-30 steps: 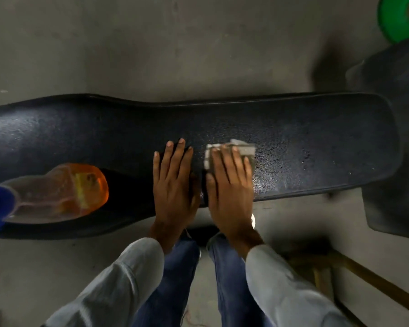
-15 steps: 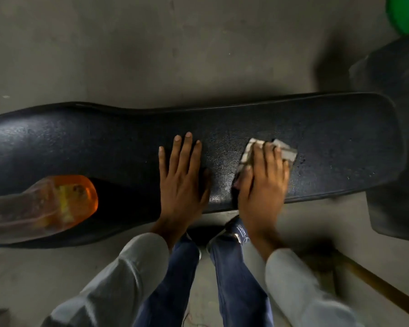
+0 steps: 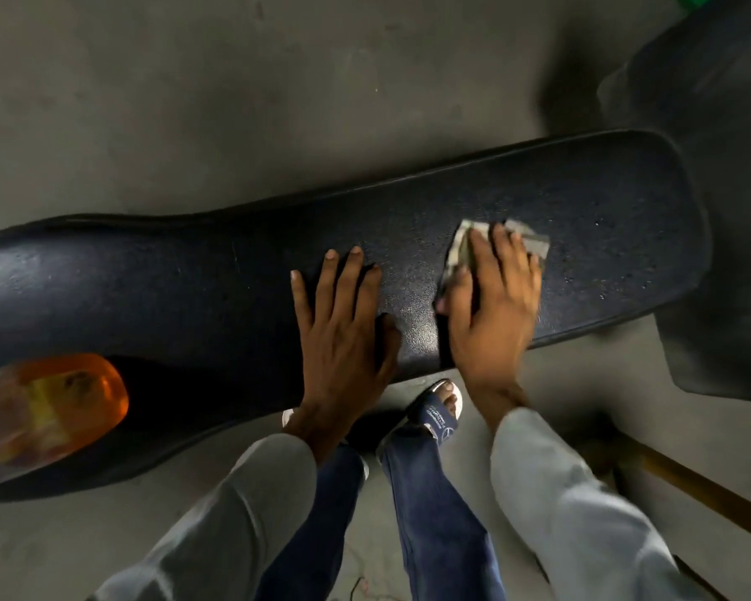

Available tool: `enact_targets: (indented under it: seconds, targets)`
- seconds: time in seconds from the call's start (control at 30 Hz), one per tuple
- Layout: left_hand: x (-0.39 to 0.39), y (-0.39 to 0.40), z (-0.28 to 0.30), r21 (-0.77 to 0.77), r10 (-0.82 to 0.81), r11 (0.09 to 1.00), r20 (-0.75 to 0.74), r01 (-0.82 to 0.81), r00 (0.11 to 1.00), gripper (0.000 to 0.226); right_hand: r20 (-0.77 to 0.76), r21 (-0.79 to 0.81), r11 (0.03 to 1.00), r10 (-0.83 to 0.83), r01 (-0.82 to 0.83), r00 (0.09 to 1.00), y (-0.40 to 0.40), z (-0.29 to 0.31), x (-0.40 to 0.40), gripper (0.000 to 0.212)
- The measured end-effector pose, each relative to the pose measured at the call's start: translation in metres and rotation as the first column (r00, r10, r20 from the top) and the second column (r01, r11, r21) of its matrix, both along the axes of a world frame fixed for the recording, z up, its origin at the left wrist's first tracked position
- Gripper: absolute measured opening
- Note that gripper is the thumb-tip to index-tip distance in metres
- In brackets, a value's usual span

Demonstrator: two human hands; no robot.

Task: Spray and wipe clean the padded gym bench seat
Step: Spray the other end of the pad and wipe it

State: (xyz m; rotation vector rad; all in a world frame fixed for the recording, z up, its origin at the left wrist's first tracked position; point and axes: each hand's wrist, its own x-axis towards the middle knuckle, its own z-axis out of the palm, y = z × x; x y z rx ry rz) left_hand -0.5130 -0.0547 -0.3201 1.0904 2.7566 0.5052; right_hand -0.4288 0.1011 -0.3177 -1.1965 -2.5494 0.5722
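The right hand (image 3: 491, 305) presses a folded cloth (image 3: 533, 241) flat under straight fingers, near the bench's (image 3: 148, 288) right end. The left hand (image 3: 343, 323) lies spread flat mid-bench by the near edge. An orange spray bottle (image 3: 53, 409) lies at the left near edge.

My right hand (image 3: 491, 305) now presses the cloth (image 3: 536, 245) farther right along the padded seat (image 3: 191, 288), well apart from my left hand (image 3: 343, 323).
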Motion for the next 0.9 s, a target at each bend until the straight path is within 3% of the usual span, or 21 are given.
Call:
enact_targets:
  seconds: [0.07, 0.23, 0.37, 0.5, 0.6, 0.7, 0.77, 0.9]
  targets:
    - [0.002, 0.0, -0.002, -0.009, 0.016, 1.0, 0.003, -0.016, 1.0, 0.057, 0.028, 0.0, 1.0, 0.004, -0.004, 1.0, 0.002, -0.001, -0.024, 0.049]
    - [0.005, 0.012, 0.004, 0.013, 0.008, 1.0, 0.048, -0.008, 0.999, 0.059, 0.101, -0.019, 0.922, 0.387, -0.387, 0.917, -0.027, 0.001, 0.027, 0.056]
    - [0.006, 0.035, 0.004, 0.025, -0.118, 0.993, 0.065, 0.117, 0.991, 0.064, 0.111, 0.011, 0.97, 0.239, -0.242, 0.965, 0.014, 0.001, 0.063, 0.053]
    - [0.007, 0.047, -0.004, 0.005, -0.133, 0.991, 0.045, 0.133, 0.99, 0.068, 0.077, 0.052, 0.998, -0.028, 0.024, 0.997, 0.061, 0.0, 0.016, 0.049]
    - [0.009, 0.048, -0.001, 0.011, -0.115, 0.993, 0.066, 0.115, 0.991, 0.071, 0.13, 0.021, 0.991, 0.131, -0.134, 0.983, 0.048, 0.002, 0.008, 0.054]
    - [0.01, 0.056, 0.006, 0.027, -0.112, 0.994, 0.081, 0.111, 0.99, 0.068, 0.175, -0.014, 0.942, 0.331, -0.334, 0.927, 0.033, 0.004, 0.052, 0.057]
    - [0.01, 0.07, 0.008, 0.061, -0.14, 0.989, 0.071, 0.136, 0.988, 0.063, 0.182, -0.005, 0.953, 0.3, -0.304, 0.936, 0.046, 0.005, 0.077, 0.056]
    - [0.02, 0.107, -0.002, 0.079, -0.211, 0.975, 0.049, 0.207, 0.976, 0.061, 0.159, 0.032, 0.999, 0.026, -0.032, 0.987, 0.098, 0.001, 0.064, 0.053]
